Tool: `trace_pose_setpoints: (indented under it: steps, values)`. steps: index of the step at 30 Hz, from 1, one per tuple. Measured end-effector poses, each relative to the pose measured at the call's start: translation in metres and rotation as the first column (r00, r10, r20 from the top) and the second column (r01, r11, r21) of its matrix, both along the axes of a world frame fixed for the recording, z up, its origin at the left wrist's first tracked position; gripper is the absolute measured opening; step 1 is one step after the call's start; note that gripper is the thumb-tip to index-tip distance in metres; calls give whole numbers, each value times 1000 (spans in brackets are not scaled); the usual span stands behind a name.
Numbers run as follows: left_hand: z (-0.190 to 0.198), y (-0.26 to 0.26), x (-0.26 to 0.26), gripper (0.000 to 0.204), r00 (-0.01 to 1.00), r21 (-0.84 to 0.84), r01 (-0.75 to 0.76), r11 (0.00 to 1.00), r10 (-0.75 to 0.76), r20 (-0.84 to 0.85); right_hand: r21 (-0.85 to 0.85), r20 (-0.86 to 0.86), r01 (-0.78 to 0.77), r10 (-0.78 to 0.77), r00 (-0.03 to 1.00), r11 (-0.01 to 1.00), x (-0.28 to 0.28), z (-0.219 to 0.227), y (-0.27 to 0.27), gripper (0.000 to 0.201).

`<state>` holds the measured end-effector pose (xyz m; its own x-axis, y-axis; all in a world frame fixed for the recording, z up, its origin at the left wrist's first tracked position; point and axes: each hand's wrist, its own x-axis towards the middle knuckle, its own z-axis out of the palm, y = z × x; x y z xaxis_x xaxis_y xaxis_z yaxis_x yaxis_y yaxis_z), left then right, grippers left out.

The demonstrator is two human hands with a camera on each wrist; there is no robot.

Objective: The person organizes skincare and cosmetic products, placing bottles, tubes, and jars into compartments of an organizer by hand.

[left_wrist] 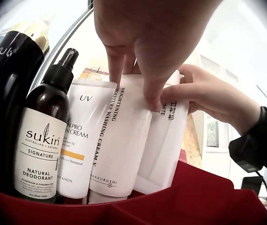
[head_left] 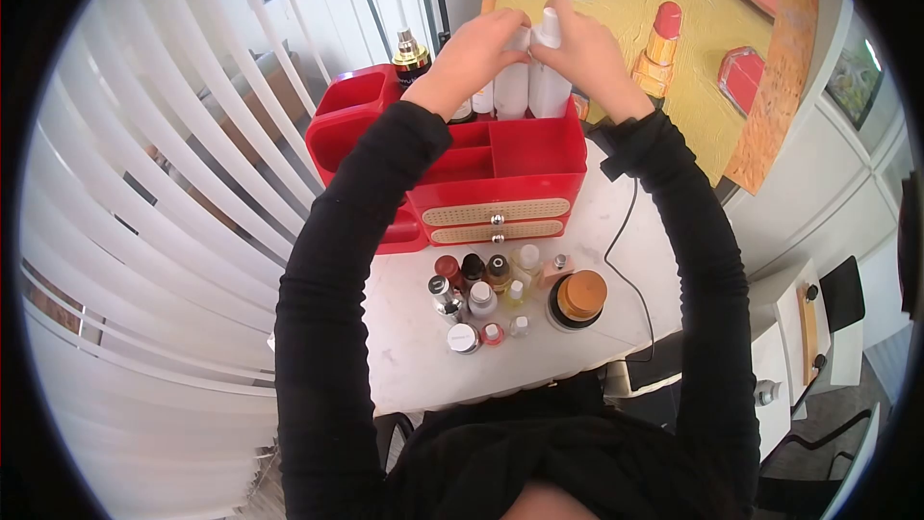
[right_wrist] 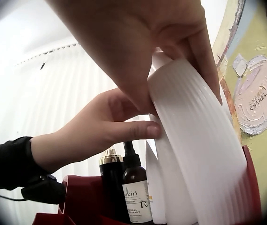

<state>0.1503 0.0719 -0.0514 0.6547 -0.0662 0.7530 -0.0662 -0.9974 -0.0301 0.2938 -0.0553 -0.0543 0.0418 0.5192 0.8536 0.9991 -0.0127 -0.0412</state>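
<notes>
Right hand (right_wrist: pixel 138 42) pinches the ribbed white bottle (right_wrist: pixel 204 140) top; left hand (left_wrist: pixel 147 42) pinches the cream tube (left_wrist: pixel 124 136).

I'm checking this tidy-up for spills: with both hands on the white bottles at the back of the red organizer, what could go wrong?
The ribbed white bottle leans in the right hand; it could tip onto the tubes. The left hand may nudge the deodorant spray packed alongside. The organizer could shift toward the small bottles.

White ribbed bottle (right_wrist: pixel 204 140), red organizer (head_left: pixel 500 173), black sleeves (head_left: pixel 327 308)
</notes>
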Motion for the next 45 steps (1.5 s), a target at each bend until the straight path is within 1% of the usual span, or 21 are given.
trace_pose_setpoints:
  steps: [2,6,9,11,14,15,17,19,21,23,24,25,26,27,28,31,32,34,38,40,45]
  values:
    - [-1,1,1,35,1000,-23,-11,1000,12,29,-159,-83,67,-81,993,985,-2,-3,-2,53]
    - [0,3,-1,36,1000,0,-18,1000,18,8,-95,-66,39,-45,997,995,2,-19,6,57]
    - [1,3,-3,38,1000,29,-16,999,16,-23,-125,-82,59,-69,994,990,3,-22,4,60]
    - [2,3,-1,40,999,32,-14,999,15,-46,-165,-120,-18,-2,993,986,8,-22,3,67]
    - [-4,4,3,41,1000,62,-28,998,29,-13,-87,-118,-42,32,992,995,7,-23,-1,59]
    - [-6,5,3,39,998,108,-4,994,-2,55,-96,-124,-46,34,992,994,5,-25,-6,59]
    - [-1,-8,-5,38,991,151,11,988,-31,128,104,67,-165,159,985,981,-9,-12,-25,57]
    - [12,-39,-27,34,942,172,47,984,-101,320,93,73,-229,223,972,969,-22,-7,-49,50]
    - [23,-63,-56,28,965,180,97,979,-137,224,84,68,-289,283,957,954,-40,-7,-75,43]
    - [19,-96,-97,35,988,24,130,991,-127,-84,-272,-61,-524,529,847,807,-59,-12,-101,28]
    - [11,-110,-110,35,973,-7,140,990,-139,-184,-380,-6,-502,540,841,777,-65,-21,-109,25]
    - [-3,-113,-119,36,949,26,211,977,-199,-243,-348,78,-563,621,780,750,-69,-34,-112,29]
    - [-14,-117,-131,41,909,9,221,975,-203,-364,-345,74,-564,621,780,750,-73,-42,-118,29]
    - [-25,-119,-141,45,870,33,189,981,-152,-469,-493,-4,-560,641,767,666,-78,-50,-124,33]
    - [-36,-113,-147,45,868,31,188,982,-151,-474,-625,-86,-548,649,756,556,-81,-56,-126,37]
    - [-70,-93,-162,43,855,-114,147,983,-184,-485,-694,-30,-519,700,713,498,-71,-82,-119,50]
    - [-78,-87,-166,42,841,-163,55,985,-134,-525,-693,-30,-521,702,712,499,-67,-89,-117,50]
    - [-90,-79,-172,42,821,-202,-36,979,-87,-564,-686,-142,-578,697,702,442,-60,-99,-112,52]
    - [-103,-74,-171,42,788,-265,104,959,-242,-566,-718,-180,-572,687,704,397,-67,-103,-105,53]
    - [-105,-74,-170,46,711,-454,4,891,-321,-625,-767,-58,-502,736,674,400,-75,-100,-100,52]
    - [-110,-74,-169,47,664,-463,-60,884,-311,-680,-780,0,-492,787,617,386,-83,-114,-91,43]
